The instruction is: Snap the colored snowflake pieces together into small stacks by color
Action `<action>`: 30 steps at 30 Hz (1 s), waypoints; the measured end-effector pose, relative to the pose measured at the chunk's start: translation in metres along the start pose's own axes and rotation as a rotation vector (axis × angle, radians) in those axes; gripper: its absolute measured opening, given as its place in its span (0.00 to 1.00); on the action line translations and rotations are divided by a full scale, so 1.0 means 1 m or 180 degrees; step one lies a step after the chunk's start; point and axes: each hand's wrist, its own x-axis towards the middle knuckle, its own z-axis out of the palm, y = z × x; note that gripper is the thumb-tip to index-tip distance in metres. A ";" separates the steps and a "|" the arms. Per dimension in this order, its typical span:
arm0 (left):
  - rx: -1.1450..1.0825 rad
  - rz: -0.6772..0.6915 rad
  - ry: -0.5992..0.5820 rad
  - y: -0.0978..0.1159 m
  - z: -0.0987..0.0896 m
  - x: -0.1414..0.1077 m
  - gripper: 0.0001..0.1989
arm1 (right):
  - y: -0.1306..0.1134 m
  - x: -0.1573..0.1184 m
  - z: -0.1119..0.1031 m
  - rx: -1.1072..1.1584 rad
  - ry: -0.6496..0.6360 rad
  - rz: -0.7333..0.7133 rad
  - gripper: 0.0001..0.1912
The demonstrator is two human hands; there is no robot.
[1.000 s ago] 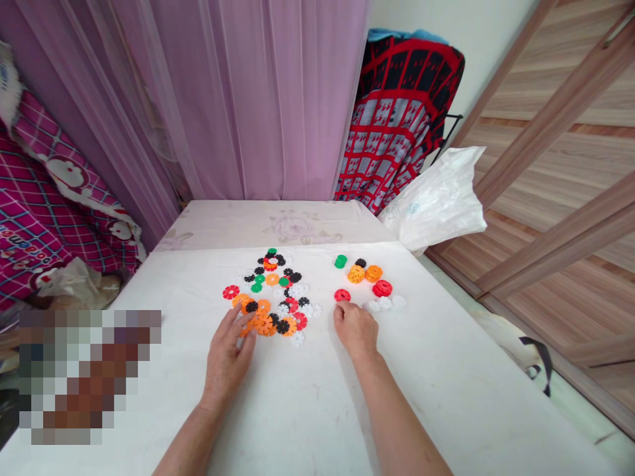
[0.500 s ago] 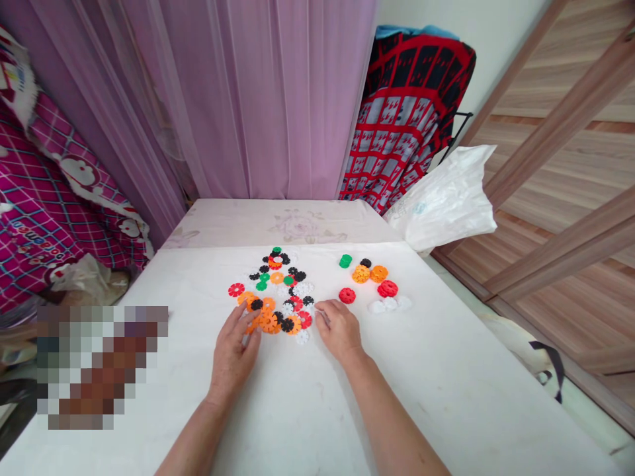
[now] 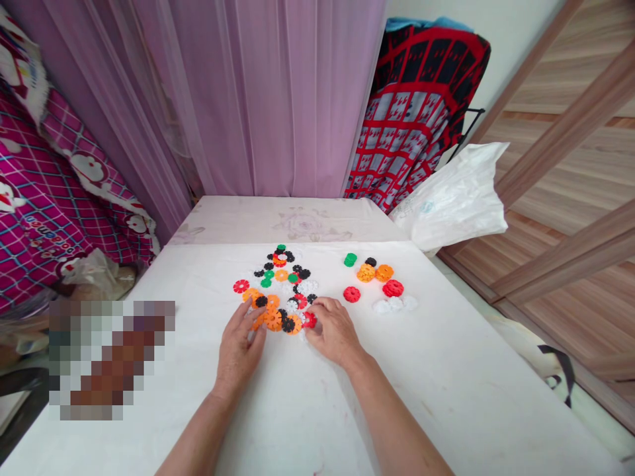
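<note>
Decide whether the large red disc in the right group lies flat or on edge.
Flat: the red disc shows its full round face on the white sheet.

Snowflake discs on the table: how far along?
Partway, by the look of it. Done: colour groups sit apart on the right, including a green stack, orange discs, red discs and white discs. In hand: the right hand is at a red disc; the left hand is against orange discs. Left: the mixed heap, holding most discs.

A hand could pass along the white table cover (image 3: 327, 271) just right of the loose pile of plastic snowflake discs (image 3: 278, 284), toward the smaller disc group (image 3: 377, 284), while the left hand (image 3: 239, 350) and right hand (image 3: 333, 330) block the pile's front edge.
</note>
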 end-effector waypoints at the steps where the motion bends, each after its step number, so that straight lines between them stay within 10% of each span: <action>1: 0.0002 0.0004 0.0006 0.000 0.000 0.000 0.16 | -0.001 0.000 0.000 0.0032 -0.0008 0.0013 0.13; 14: 0.0050 0.0073 0.0024 -0.001 0.001 0.000 0.16 | -0.005 0.005 0.002 -0.0071 -0.0125 -0.0039 0.21; 30: -0.0036 0.0009 -0.0028 0.002 -0.001 0.002 0.16 | 0.065 0.015 -0.032 -0.0730 0.1459 0.0953 0.21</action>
